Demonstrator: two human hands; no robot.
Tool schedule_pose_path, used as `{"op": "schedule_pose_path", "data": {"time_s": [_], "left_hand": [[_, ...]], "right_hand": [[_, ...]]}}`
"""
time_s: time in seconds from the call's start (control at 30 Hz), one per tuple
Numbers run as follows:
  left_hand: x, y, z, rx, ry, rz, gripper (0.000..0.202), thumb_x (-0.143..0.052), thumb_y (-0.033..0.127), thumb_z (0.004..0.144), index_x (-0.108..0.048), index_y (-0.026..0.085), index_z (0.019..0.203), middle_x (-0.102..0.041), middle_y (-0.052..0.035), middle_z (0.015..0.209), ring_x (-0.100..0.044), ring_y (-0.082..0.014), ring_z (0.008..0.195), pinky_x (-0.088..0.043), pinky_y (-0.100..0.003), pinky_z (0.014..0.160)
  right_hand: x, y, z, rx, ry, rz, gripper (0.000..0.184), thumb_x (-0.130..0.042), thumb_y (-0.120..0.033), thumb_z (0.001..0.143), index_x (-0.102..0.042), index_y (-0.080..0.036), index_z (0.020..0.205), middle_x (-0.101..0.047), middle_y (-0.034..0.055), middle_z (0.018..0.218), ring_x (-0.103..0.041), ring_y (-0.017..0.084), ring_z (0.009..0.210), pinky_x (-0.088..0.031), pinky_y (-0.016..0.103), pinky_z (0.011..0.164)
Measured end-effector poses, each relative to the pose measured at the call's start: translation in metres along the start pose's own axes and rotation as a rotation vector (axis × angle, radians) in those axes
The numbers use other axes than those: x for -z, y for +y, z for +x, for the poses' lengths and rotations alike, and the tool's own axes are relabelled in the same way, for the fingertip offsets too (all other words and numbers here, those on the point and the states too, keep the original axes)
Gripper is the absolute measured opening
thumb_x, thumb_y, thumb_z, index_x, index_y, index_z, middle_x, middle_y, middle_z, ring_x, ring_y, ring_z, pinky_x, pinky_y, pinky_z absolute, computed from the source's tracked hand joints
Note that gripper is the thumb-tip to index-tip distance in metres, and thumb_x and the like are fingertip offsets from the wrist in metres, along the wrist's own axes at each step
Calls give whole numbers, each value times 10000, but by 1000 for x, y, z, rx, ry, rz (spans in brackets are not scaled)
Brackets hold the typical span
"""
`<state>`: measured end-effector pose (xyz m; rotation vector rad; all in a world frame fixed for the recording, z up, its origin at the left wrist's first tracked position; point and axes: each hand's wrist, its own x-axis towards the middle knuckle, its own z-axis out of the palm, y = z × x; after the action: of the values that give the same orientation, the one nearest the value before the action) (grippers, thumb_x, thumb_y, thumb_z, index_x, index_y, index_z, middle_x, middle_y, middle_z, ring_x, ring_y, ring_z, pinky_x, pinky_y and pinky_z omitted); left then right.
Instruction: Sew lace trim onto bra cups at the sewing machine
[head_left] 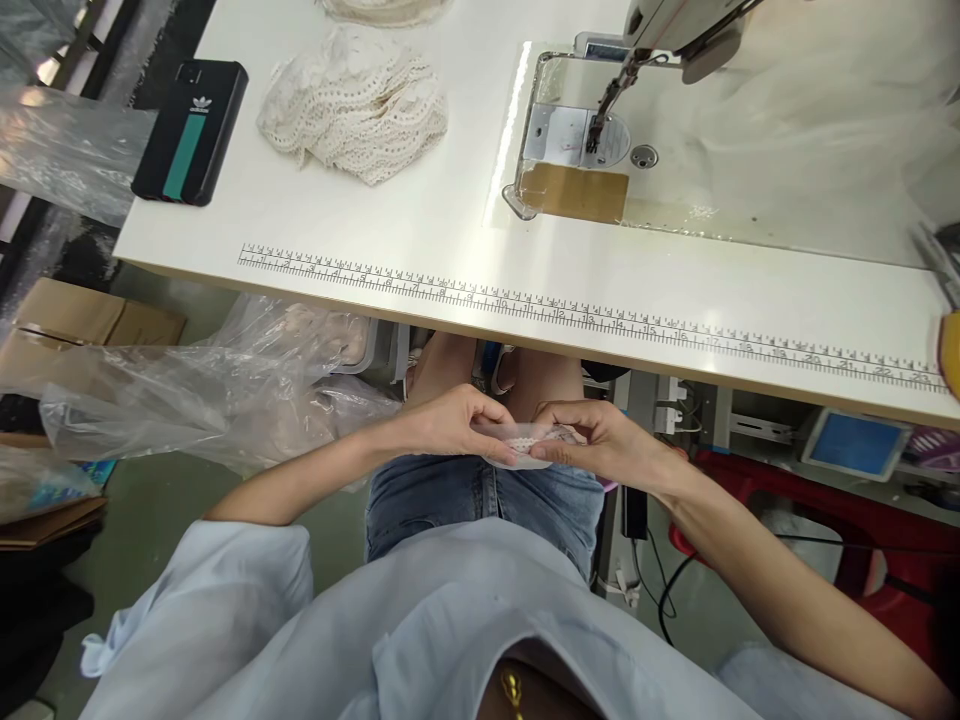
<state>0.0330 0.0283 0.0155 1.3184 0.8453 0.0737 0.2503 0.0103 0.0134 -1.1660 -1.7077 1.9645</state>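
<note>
Over my lap, in front of the table edge, my left hand (476, 425) and my right hand (581, 438) hold a small piece of white lace fabric (525, 442) between them. Thumbs and fingers of both hands pinch it from either side. Part of the piece looks thin and sheer, with a row of lace holes along it. On the table lies a bunched pile of cream eyelet lace (360, 110), and the edge of another lace piece (386, 10) shows behind it. A sewing machine (600, 120) stands at the back right, its needle area apart from my hands.
A black phone (191, 130) lies at the table's left corner. A printed ruler (600, 315) runs along the front edge. Clear plastic bags (195, 390) and a cardboard box (82, 325) are below left. A red stool (840, 540) stands at right, and scissors (937, 260) lie at the table's right.
</note>
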Motion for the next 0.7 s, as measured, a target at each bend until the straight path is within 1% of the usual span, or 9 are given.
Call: {"op": "schedule_pose_path", "data": {"time_s": [0.13, 0.23, 0.3, 0.4, 0.5, 0.53, 0.6, 0.67, 0.7], "left_hand": [[-3, 4, 3, 0, 48, 32, 304, -715, 388, 698, -719, 100, 795, -599, 13, 624, -494, -75, 579, -340, -182, 526], [-2, 0, 2, 3, 54, -3, 298, -717, 390, 696, -723, 103, 774, -600, 9, 610, -485, -73, 561, -339, -184, 519], [0, -4, 0, 9, 42, -34, 295, -724, 390, 690, -728, 108, 776, -625, -1, 633, -507, -80, 576, -360, -186, 535], [2, -8, -4, 13, 31, -50, 291, -728, 390, 689, -734, 118, 792, -671, -21, 702, -570, -108, 652, -404, -197, 598], [4, -9, -6, -23, 22, -18, 255, -724, 367, 701, -739, 134, 804, -710, -45, 888, -619, -148, 823, -437, -213, 719], [4, -8, -7, -32, 17, 0, 248, -721, 361, 705, -738, 136, 808, -711, -46, 914, -622, -154, 849, -439, -217, 738], [3, -5, -7, -29, 1, 36, 264, -718, 367, 708, -732, 133, 830, -711, -37, 868, -625, -148, 811, -440, -213, 709], [1, -2, -6, -16, -10, 40, 301, -723, 368, 703, -723, 134, 891, -707, -22, 809, -625, -139, 759, -440, -204, 676], [-1, 0, -5, -6, -11, 32, 315, -726, 362, 701, -719, 135, 919, -709, -19, 812, -628, -138, 757, -443, -202, 675]], "right_hand": [[-1, 0, -2, 26, 3, -21, 245, -634, -405, 797, -653, -166, 748, -550, -18, 622, -443, 83, 524, -343, 229, 484], [-1, 2, -6, 25, 32, -49, 236, -656, -407, 776, -650, -172, 754, -550, -18, 643, -453, 94, 552, -359, 238, 511], [0, 4, -8, 18, 44, -61, 224, -654, -401, 778, -652, -177, 769, -567, -8, 672, -480, 110, 596, -377, 246, 543], [-1, 8, -9, 22, 39, -81, 214, -637, -397, 795, -655, -185, 782, -589, 4, 709, -497, 128, 646, -390, 258, 586], [-2, 8, -8, 43, 16, -113, 210, -627, -395, 807, -650, -189, 776, -605, 9, 729, -504, 137, 672, -392, 265, 619], [-3, 7, -8, 48, 10, -119, 208, -620, -392, 813, -647, -189, 776, -608, 10, 729, -508, 138, 675, -392, 266, 624], [-4, 5, -8, 63, 9, -126, 203, -611, -385, 822, -641, -189, 779, -608, 8, 731, -514, 137, 677, -391, 263, 623], [-5, 3, -7, 73, 14, -132, 198, -605, -379, 826, -633, -191, 771, -609, 5, 730, -523, 135, 677, -392, 259, 622], [-5, 3, -7, 75, 16, -134, 194, -600, -375, 830, -630, -192, 774, -613, 5, 736, -531, 136, 684, -394, 258, 627]]}}
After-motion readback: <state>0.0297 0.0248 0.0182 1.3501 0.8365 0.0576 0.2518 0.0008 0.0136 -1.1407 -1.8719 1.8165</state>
